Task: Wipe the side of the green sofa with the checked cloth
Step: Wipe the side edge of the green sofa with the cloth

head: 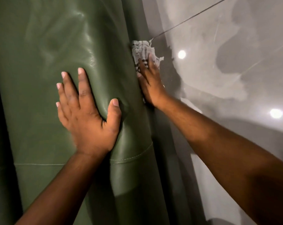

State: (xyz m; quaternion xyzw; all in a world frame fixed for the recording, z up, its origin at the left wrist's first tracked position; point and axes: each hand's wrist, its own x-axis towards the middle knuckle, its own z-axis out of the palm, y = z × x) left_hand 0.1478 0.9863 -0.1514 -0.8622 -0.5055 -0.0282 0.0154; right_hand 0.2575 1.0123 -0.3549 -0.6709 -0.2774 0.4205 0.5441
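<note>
The green leather sofa (48,46) fills the left and middle of the head view, seen from above its arm. My left hand (87,114) lies flat on the sofa's top with fingers spread and holds nothing. My right hand (151,83) reaches down over the right edge and presses the grey-and-white checked cloth (140,49) against the sofa's side. The cloth is bunched under my fingers, and its frayed upper part sticks out beyond my fingertips. Much of the sofa's side is hidden by the curve of the arm.
A glossy grey tiled floor (226,46) lies to the right of the sofa, with a dark grout line and two bright lamp reflections. Stitched seams (131,158) cross the sofa arm near my left wrist.
</note>
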